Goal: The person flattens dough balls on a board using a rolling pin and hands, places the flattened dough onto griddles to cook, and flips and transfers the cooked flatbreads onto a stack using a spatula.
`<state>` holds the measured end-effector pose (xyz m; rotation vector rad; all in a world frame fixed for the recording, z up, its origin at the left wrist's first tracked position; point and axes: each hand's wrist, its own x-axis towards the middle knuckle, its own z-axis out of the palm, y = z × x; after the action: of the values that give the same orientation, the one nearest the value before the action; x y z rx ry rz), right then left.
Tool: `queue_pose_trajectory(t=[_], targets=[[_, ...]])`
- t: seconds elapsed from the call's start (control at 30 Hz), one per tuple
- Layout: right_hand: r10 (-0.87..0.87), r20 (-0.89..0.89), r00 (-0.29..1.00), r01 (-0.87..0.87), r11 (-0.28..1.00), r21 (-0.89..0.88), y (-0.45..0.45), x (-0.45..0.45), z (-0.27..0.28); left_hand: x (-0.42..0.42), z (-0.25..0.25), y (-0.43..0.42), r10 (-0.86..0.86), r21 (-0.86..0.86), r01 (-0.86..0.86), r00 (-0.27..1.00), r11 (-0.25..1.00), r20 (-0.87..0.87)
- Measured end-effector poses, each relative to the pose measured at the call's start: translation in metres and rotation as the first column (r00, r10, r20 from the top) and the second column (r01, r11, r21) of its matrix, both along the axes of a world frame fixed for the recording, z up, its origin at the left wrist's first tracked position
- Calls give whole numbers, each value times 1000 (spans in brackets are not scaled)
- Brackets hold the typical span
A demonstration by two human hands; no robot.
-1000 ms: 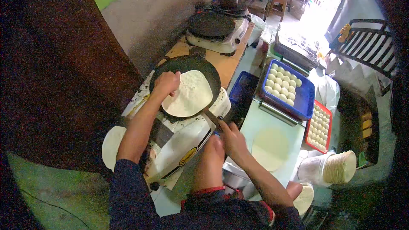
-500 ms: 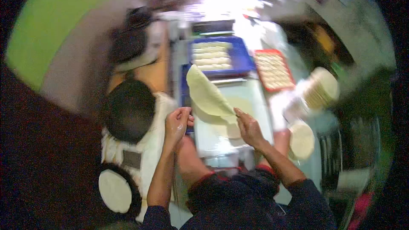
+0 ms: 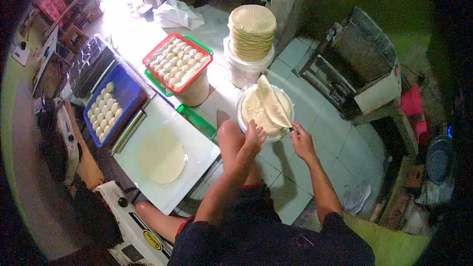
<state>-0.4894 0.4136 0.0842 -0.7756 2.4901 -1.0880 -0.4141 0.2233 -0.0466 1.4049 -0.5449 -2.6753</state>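
- Moved since half a second ago: folded dough sheet, from above the white board to above the round white tub. Camera view turned toward the tub as well.
- Right hand: fingertips pressed together, pinching at the near end of the sheet. Small dark bit at the pinch, too small to identify.
- Left hand: at the tub's near left rim, fingers partly curled. Cannot tell if gripping or touching anything.
- In the tub: pale flat round, filling most of the opening. Folded sheet tilted across its right side; cannot tell if touching.
- Behind the tub: white bucket, topped by a tall stack of flat rounds rising well above the rim.
- Left of the bucket: red tray packed with pale dough balls, resting over a broad round container, contents hidden. Green rim showing under the tray.
- Beside the board: green tray, contents unclear.
- Beyond the board's far left edge: blue tray, dough balls in rows on the left, bare blue on the right.
- On the board: thin dough disc, lying flat.
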Motion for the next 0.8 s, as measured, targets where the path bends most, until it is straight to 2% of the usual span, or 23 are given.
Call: queue_pose_trajectory(t=[0.03,0.1,0.2,0.23,0.3,0.33,0.37,0.4,0.43,0.5,0.53,0.6,0.63,0.73,0.77,0.8], targets=[[-17,186,982,21,1000,-18,4,-4,8,-7,-13,2,27,2,-27,998,1000,54],[-37,533,845,72,996,-44,8,-12,16,-15,-26,6,115,-44,-110,983,993,142],[51,673,738,66,987,-148,19,-42,-35,-23,-40,-5,260,-7,-260,962,966,79],[67,697,714,55,987,-151,23,-53,-60,-23,-51,-7,242,-65,-237,966,969,95],[73,493,867,-36,996,-84,25,-64,-113,-21,-73,-9,177,-201,-147,974,968,141],[83,378,922,-71,996,-44,20,-63,-119,-21,-85,-10,131,-277,-78,975,958,178],[12,331,943,3,999,-46,23,-61,-122,-18,-97,-10,56,-364,35,970,931,236],[8,236,972,-3,1000,-23,21,-58,-125,-17,-105,-10,-13,-439,149,955,886,297],[5,136,991,-6,1000,3,21,-55,-128,-16,-92,-7,13,-601,229,928,766,371],[-9,-37,999,12,997,75,22,-51,-120,-13,-38,11,95,-808,398,872,434,480],[-14,-48,999,17,997,76,26,-50,-121,-12,-26,20,4,-851,500,862,158,507],[-15,-71,997,19,998,66,27,-48,-130,-6,-11,30,-121,-750,505,790,-427,600],[-130,-12,991,130,992,-5,26,-48,-139,-8,-22,31,-139,-476,557,539,-681,830],[-243,327,913,230,970,80,28,-55,-154,-7,-25,34,-256,-394,705,299,-590,919],[-231,249,941,222,973,61,28,-55,-162,-3,-43,29,-171,-386,628,376,-675,911],[-242,182,953,238,970,44,28,-52,-161,-1,-28,24,-235,-472,615,429,-632,872]])
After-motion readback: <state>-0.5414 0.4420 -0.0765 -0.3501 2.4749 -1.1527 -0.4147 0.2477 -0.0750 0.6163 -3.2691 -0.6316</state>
